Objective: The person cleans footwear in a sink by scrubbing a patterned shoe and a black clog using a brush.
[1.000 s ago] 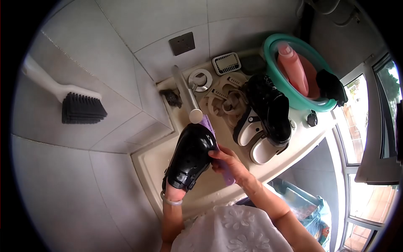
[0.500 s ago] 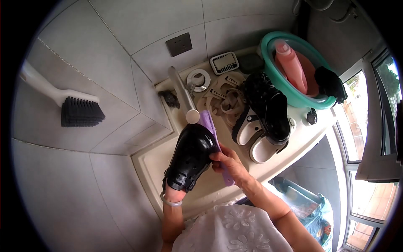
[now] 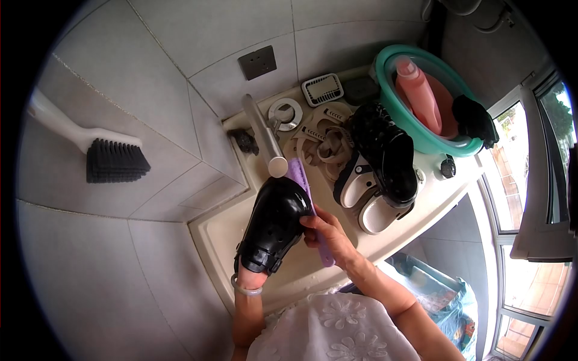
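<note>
My left hand (image 3: 253, 278) is pushed into a shiny black clog (image 3: 272, 225) and holds it up over the sink (image 3: 217, 240); its fingers are hidden inside. The clog's toe is just below the end of the faucet (image 3: 277, 165). My right hand (image 3: 330, 233) is closed around the handle of a purple brush (image 3: 301, 177). This brush lies along the right side of the clog, its head near the toe. To the right, another black clog (image 3: 394, 168) rests on a pair of light-soled shoes (image 3: 376, 215) on the counter.
Beige strappy sandals (image 3: 328, 147) lie behind the faucet. A white soap dish (image 3: 323, 90) stands at the wall. At the back right, a green basin (image 3: 388, 90) holds a pink bottle (image 3: 418, 99), with black cloth over its rim. A white-handled brush (image 3: 117, 159) hangs at left.
</note>
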Demonstrator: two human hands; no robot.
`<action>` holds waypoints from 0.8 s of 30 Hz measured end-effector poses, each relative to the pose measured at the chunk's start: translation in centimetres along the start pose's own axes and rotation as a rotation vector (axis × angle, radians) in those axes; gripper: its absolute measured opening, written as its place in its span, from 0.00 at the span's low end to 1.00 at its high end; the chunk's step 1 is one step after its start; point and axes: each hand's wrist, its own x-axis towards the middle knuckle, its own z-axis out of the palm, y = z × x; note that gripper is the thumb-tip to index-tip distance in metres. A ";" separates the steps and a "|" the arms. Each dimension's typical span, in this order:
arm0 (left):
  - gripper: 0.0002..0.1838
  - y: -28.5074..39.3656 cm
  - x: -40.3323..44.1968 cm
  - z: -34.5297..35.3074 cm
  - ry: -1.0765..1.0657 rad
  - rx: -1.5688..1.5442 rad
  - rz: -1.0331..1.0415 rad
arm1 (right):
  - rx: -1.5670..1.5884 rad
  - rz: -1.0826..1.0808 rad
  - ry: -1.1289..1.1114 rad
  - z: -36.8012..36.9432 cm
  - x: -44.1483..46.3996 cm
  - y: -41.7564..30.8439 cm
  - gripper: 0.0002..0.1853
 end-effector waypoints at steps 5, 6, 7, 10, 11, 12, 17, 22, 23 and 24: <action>0.34 0.1 -0.1 0.2 -0.016 0.046 0.004 | -0.040 -0.023 -0.011 -0.1 0.0 0.1 0.16; 0.34 0.2 -0.1 0.3 -0.032 0.012 -0.004 | -0.041 -0.023 -0.013 0.0 0.0 0.1 0.16; 0.33 0.2 -0.1 0.3 -0.047 -0.023 -0.011 | -0.016 -0.004 -0.002 0.0 0.1 0.1 0.16; 0.34 0.2 -0.2 -0.4 -0.020 0.067 -0.039 | -0.005 0.002 -0.004 0.0 0.1 0.1 0.16; 0.34 0.1 -0.3 -0.5 -0.020 0.067 -0.038 | -0.018 -0.012 -0.016 -0.1 0.1 0.2 0.16; 0.33 0.0 -0.3 -0.4 -0.042 0.017 -0.023 | -0.019 -0.013 -0.017 -0.2 0.2 0.3 0.16; 0.31 0.1 -0.1 0.7 0.000 -0.031 0.001 | -0.041 0.014 0.034 0.6 -0.1 -0.2 0.17; 0.26 -0.1 0.2 -0.9 -0.094 -0.068 -0.007 | -0.069 -0.033 -0.012 -0.9 0.6 1.3 0.23; 0.26 -0.2 0.4 -0.7 -0.096 -0.067 -0.004 | -0.098 -0.050 0.004 -1.1 0.7 1.6 0.27; 0.25 0.0 0.6 0.2 -0.072 -0.136 -0.023 | -0.101 -0.051 0.001 -1.3 0.7 1.6 0.27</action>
